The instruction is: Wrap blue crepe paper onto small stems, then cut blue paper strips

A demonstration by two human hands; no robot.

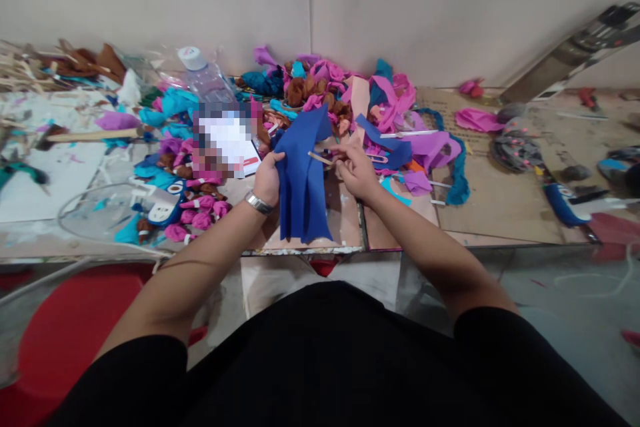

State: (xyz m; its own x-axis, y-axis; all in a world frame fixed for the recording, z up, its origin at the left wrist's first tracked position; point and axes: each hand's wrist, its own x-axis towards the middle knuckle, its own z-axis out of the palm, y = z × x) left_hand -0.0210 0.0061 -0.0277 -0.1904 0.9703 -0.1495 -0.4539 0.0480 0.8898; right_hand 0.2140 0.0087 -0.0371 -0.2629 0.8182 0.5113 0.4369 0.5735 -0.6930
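Observation:
My left hand, wearing a metal wristwatch, is closed on the left edge of a folded dark blue sheet. The sheet hangs in long folds above the front of the table; whether it is cloth or paper I cannot tell. To its right, my right hand pinches a thin pale stick whose tip reaches the sheet's right edge. Another blue piece lies just beyond the right hand, near a pink-rimmed clip-like item.
Crumpled pink, purple, teal and brown pieces crowd the table behind my hands. A phone, partly blurred, leans there beside a plastic bottle. A blue-and-white glue gun lies left, a hammer farther left. Cardboard covers the right side.

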